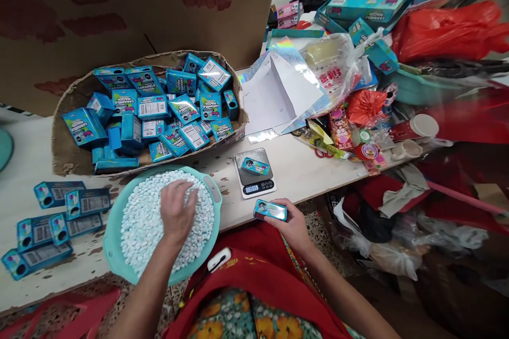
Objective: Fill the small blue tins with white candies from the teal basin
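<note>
On the near edge of the table (298, 169) stands the teal basin (113, 238) of pale pellets (141, 212); right of it, the scale (260, 186). My left hand (177, 209) dips into the pellets (fingers closed on any, I cannot tell); my right hand (294, 221) clamps a blue box (271, 210) over that edge.

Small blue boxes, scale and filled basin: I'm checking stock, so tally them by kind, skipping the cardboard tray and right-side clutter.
Scale: 1
Filled basin: 1
Small blue boxes: 7 (5 left of the basin, 1 on the scale, 1 in the right hand)
Total: 9
</note>
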